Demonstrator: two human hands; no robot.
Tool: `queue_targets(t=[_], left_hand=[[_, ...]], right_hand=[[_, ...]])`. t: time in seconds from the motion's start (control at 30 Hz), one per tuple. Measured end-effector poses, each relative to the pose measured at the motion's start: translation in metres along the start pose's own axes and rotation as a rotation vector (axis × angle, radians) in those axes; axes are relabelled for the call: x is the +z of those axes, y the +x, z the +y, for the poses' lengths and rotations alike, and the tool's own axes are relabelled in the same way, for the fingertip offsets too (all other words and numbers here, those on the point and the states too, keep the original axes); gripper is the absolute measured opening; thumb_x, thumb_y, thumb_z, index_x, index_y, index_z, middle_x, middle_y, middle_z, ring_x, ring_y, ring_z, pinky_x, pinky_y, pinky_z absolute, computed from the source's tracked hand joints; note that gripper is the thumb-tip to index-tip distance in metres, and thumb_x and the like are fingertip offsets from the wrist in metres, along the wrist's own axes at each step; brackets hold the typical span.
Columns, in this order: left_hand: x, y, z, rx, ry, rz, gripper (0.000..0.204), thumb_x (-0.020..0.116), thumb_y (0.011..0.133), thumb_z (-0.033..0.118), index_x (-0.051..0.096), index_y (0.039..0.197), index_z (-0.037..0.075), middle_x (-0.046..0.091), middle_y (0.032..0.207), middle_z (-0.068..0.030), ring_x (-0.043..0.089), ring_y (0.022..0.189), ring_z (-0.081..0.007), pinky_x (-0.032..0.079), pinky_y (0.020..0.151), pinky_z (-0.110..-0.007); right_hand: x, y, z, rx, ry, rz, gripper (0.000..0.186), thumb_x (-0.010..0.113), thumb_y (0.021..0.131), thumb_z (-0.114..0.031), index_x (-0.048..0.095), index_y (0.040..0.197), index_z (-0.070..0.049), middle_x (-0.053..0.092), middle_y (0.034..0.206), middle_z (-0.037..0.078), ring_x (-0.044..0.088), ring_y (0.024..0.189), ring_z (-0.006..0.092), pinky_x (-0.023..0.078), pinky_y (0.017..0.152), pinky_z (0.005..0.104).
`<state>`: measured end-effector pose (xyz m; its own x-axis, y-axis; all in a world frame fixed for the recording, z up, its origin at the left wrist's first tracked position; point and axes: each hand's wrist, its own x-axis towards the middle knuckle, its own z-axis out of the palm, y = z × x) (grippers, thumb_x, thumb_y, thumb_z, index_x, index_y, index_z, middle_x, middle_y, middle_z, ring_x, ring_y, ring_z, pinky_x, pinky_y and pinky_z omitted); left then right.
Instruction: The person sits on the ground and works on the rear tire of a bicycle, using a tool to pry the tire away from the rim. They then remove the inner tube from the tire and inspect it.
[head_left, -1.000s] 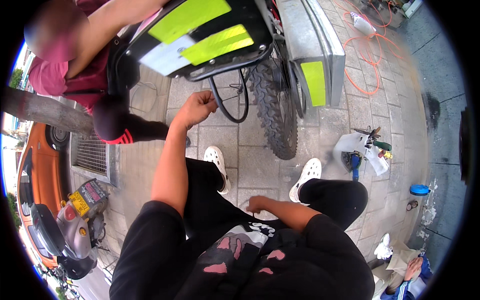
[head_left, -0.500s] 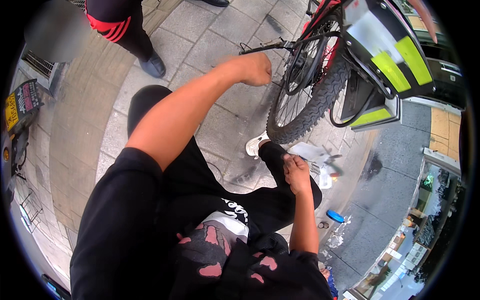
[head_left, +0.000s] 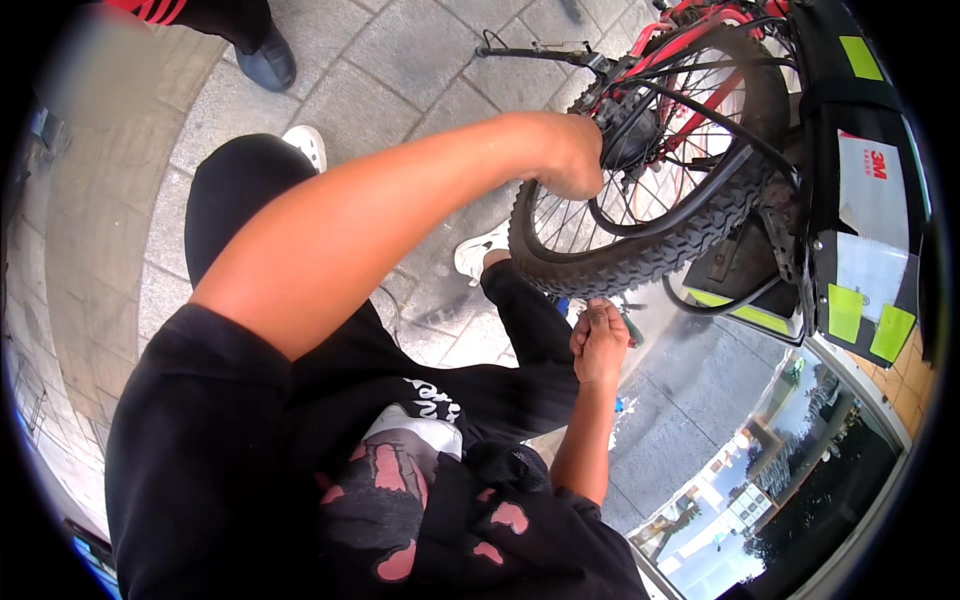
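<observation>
A bicycle's rear wheel with a knobbly black tyre (head_left: 640,265) is in front of me, its spokes and hub at the upper right. A black rubber tube (head_left: 650,228) loops across the spokes inside the rim. My left hand (head_left: 572,160) is curled, with the back of it toward me, at the wheel's left side by the spokes; what its fingers hold, if anything, is hidden. Just below the tyre, the fingers of my right hand (head_left: 600,340) are pinched together near its lower edge. I cannot make out anything between them.
A black pannier box (head_left: 860,200) with silver and yellow reflective patches hangs over the wheel's right. The kickstand (head_left: 530,52) juts left. Beyond my knee stands another person's dark shoe (head_left: 268,60). A reflecting glass pane (head_left: 770,480) is at lower right. Small blue and green items lie by my right hand.
My view has shifted closer to the wheel. My left hand has moved right, from beside the wheel to its spokes. My right hand is now at the tyre's lower edge, still pinched.
</observation>
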<state>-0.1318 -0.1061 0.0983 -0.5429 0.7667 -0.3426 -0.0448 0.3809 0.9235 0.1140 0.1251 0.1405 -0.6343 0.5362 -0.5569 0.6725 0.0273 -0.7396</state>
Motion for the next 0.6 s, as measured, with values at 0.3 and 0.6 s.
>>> queue_targets(t=[0.3, 0.6], left_hand=[[-0.047, -0.044, 0.017, -0.035, 0.309, 0.147, 0.024, 0.065, 0.085, 0.014, 0.075, 0.096, -0.005, 0.072, 0.09, -0.0262, 0.072, 0.087, -0.0386, 0.055, 0.078, -0.047], [-0.022, -0.041, 0.012, -0.006, 0.011, 0.031, 0.032, 0.063, 0.096, 0.024, 0.075, 0.093, -0.005, 0.072, 0.085, -0.0253, 0.071, 0.083, -0.0407, 0.055, 0.075, -0.047]], right_hand=[[-0.005, 0.012, -0.01, -0.104, 0.048, 0.02, 0.017, 0.053, 0.106, -0.012, 0.056, 0.09, -0.008, 0.048, 0.064, 0.0, 0.041, 0.05, 0.0058, 0.03, 0.04, 0.0221], [0.026, -0.004, -0.029, -0.342, -0.013, -0.022, 0.016, 0.051, 0.106, -0.013, 0.058, 0.095, -0.003, 0.05, 0.064, 0.002, 0.042, 0.051, 0.0079, 0.032, 0.043, 0.0232]])
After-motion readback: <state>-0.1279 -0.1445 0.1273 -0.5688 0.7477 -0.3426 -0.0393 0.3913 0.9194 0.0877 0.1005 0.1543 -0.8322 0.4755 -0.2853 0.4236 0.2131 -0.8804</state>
